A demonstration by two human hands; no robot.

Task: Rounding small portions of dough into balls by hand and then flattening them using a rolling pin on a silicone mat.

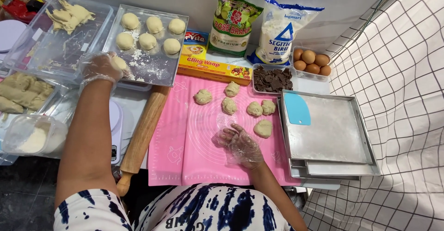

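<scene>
Head camera view, looking down on a worktop set up for baking, with both of the person's hands in thin clear plastic gloves. In the upper left of the frame the left hand [102, 67] reaches out over the near left corner of a floured metal tray [157, 69]; its fingers are curled around a smooth dough ball [120, 63], held at the tray's edge, and six more smooth dough balls sit in two rows further up the same tray. Near the lower centre of the frame the right hand [239, 143] rests palm down on a pink baking mat [175, 138], fingers loosely spread and holding nothing. Six rough dough lumps lie on the mat in a loose arc above and to the right of that hand. The closest of them, a dough lump [263, 128], sits just beside the right fingertips, up and to the right, and is roundish with no clear long axis. The right hand is much the nearer hand to these lumps; the left hand is well apart from them, across the mat. A wooden rolling pin [142, 136] lies between the two arms at the mat's left edge, its long axis running from the lower left up toward the tray. To the right of the mat are stacked square metal pans [337, 157] with a blue scraper [296, 108] on top. Along the top of the frame stand bags of flour, a box of cling film, a tub of chocolate pieces [272, 79] and a tub of brown eggs [311, 61].
</scene>
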